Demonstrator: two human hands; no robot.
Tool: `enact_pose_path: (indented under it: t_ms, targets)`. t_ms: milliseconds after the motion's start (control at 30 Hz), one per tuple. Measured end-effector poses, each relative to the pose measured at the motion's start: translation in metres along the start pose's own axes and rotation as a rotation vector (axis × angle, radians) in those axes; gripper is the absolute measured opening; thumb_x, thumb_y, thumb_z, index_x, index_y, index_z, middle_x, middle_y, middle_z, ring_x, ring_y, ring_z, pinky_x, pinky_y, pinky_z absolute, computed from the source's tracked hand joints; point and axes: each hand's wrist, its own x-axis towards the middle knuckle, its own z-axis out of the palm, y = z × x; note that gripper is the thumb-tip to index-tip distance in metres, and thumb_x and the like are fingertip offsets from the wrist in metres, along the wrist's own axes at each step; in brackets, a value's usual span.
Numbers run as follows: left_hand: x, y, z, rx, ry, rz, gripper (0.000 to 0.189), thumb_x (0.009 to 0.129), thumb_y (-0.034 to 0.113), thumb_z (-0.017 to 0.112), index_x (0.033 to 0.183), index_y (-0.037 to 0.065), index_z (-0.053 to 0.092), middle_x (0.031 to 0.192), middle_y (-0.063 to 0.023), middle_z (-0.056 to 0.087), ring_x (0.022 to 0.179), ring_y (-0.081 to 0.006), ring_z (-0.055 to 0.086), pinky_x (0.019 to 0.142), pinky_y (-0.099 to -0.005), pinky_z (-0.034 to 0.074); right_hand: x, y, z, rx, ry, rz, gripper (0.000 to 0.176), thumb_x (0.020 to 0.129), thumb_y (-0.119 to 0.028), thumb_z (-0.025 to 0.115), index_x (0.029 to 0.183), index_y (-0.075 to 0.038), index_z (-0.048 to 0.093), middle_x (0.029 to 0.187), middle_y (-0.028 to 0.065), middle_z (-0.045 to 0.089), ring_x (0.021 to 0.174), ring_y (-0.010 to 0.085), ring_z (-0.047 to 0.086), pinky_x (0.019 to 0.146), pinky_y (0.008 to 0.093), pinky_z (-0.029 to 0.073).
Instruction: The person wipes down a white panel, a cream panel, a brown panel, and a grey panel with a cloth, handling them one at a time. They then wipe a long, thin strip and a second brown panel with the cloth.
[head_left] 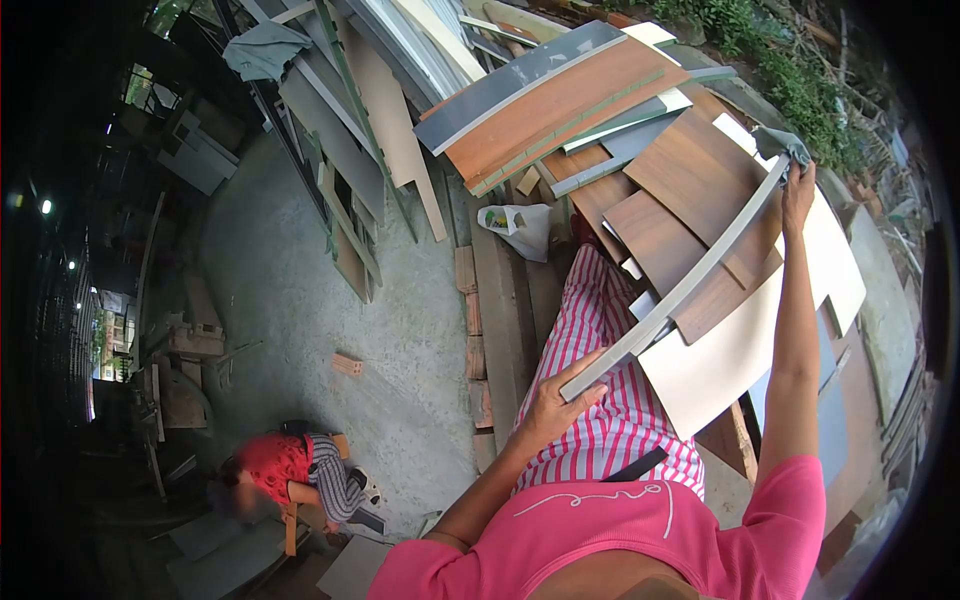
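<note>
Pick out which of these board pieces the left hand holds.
The long, narrow grey strip, its near end in the left hand; the wider brown panels and white panels lie unheld.

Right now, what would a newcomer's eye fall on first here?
First, the long grey strip, its near end in the left hand, its far end by the right hand, which holds a grey cloth. Then the boards piled at upper right, and another person in red at lower left.

Long, narrow grey strip [692, 288] held diag., w/ bunched dk grey-green cloth [782, 143] at its far end.
</note>
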Motion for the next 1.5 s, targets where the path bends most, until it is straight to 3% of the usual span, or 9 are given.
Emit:
enact_pose_path:
  t_ms: [233, 367, 433, 500, 633, 900, 1067, 1300, 1500]
  targets:
    - [0.000, -0.002, 0.001, 0.082, -0.004, 0.052, 0.047, 0.085, 0.010, 0.064, 0.129, 0.002, 0.047, 0.121, -0.0127, 0.057, 0.106, -0.0121, 0.056, 0.091, -0.0254, 0.045, 0.004, 0.082, 0.010, -0.233, -0.008, 0.076, 0.037, 0.087, -0.026, 0.044, 0.115, -0.002, 0.052, 0.097, 0.0242, 0.061, 0.092, 0.0397, 0.058, 0.080, 0.0440, 0.043]
    - [0.000, 0.001, -0.002, 0.048, 0.004, 0.028, 0.046, 0.083, 0.009, 0.065, 0.126, 0.000, 0.050, 0.115, -0.0121, 0.061, 0.102, -0.0121, 0.056, 0.089, -0.0255, 0.044, 0.005, 0.077, -0.013, 0.009, -0.344, 0.081, 0.037, 0.087, -0.018, 0.044, 0.119, -0.001, 0.051, 0.092, 0.0172, 0.062, 0.084, 0.0280, 0.059, 0.077, 0.0363, 0.043]
    - [0.003, -0.007, -0.005, 0.127, 0.015, 0.105, 0.045, 0.084, 0.011, 0.065, 0.126, 0.002, 0.051, 0.114, -0.0112, 0.061, 0.098, -0.0087, 0.058, 0.083, -0.0233, 0.048, 0.010, 0.075, -0.024, 0.135, -0.405, 0.197, 0.036, 0.084, -0.011, 0.041, 0.118, -0.004, 0.053, 0.072, 0.0027, 0.055, 0.058, 0.0121, 0.053, 0.051, 0.0256, 0.041]
    - [0.005, -0.011, -0.007, 0.101, 0.013, 0.117, 0.045, 0.084, 0.012, 0.065, 0.126, 0.002, 0.051, 0.113, -0.0104, 0.062, 0.098, -0.0088, 0.058, 0.084, -0.0233, 0.047, 0.010, 0.066, -0.020, 0.239, -0.326, 0.241, 0.030, 0.081, -0.011, 0.041, 0.106, -0.005, 0.055, 0.063, 0.0004, 0.050, 0.046, 0.0090, 0.044, 0.040, 0.0237, 0.035]
    - [0.003, -0.016, -0.007, 0.069, 0.039, 0.125, 0.045, 0.085, 0.013, 0.065, 0.126, 0.001, 0.050, 0.113, -0.0094, 0.062, 0.097, -0.0096, 0.057, 0.087, -0.0242, 0.045, 0.020, 0.076, -0.003, 0.301, -0.274, 0.274, 0.029, 0.079, -0.004, 0.037, 0.102, -0.006, 0.054, 0.062, 0.0015, 0.051, 0.043, 0.0095, 0.044, 0.037, 0.0240, 0.035]
    - [-0.022, -0.043, -0.008, -0.292, 0.137, -0.042, 0.043, 0.088, 0.019, 0.062, 0.123, -0.002, 0.051, 0.114, -0.0075, 0.059, 0.104, -0.0124, 0.053, 0.093, -0.0249, 0.039, 0.017, 0.033, -0.018, 0.030, -0.321, 0.123, 0.026, 0.080, -0.008, 0.040, 0.101, -0.005, 0.055, 0.074, 0.0100, 0.059, 0.060, 0.0183, 0.057, 0.055, 0.0321, 0.044]
    - [-0.024, -0.047, 0.001, -0.620, 0.173, -0.171, 0.045, 0.087, 0.020, 0.063, 0.124, -0.002, 0.050, 0.115, -0.0083, 0.056, 0.105, -0.0147, 0.052, 0.093, -0.0281, 0.039, 0.017, 0.021, -0.027, -0.289, -0.240, -0.037, 0.026, 0.079, -0.012, 0.045, 0.102, -0.005, 0.055, 0.091, 0.0221, 0.062, 0.090, 0.0376, 0.060, 0.079, 0.0478, 0.043]
    - [-0.020, -0.067, 0.001, -0.762, 0.181, -0.307, 0.044, 0.088, 0.023, 0.062, 0.123, -0.001, 0.049, 0.117, -0.0092, 0.055, 0.106, -0.0171, 0.053, 0.093, -0.0313, 0.041, 0.002, 0.022, -0.032, -0.492, -0.304, -0.027, 0.023, 0.079, -0.011, 0.046, 0.098, -0.003, 0.055, 0.080, 0.0205, 0.063, 0.081, 0.0367, 0.062, 0.072, 0.0466, 0.046]
    - [-0.007, -0.083, -0.006, -0.854, 0.192, -0.410, 0.053, 0.089, 0.036, 0.056, 0.126, -0.001, 0.045, 0.123, -0.0093, 0.052, 0.113, -0.0202, 0.049, 0.097, -0.0338, 0.038, -0.030, 0.021, -0.014, -0.723, -0.152, -0.144, 0.018, 0.083, -0.010, 0.049, 0.100, -0.006, 0.054, 0.095, 0.0158, 0.057, 0.089, 0.0350, 0.057, 0.073, 0.0447, 0.050]
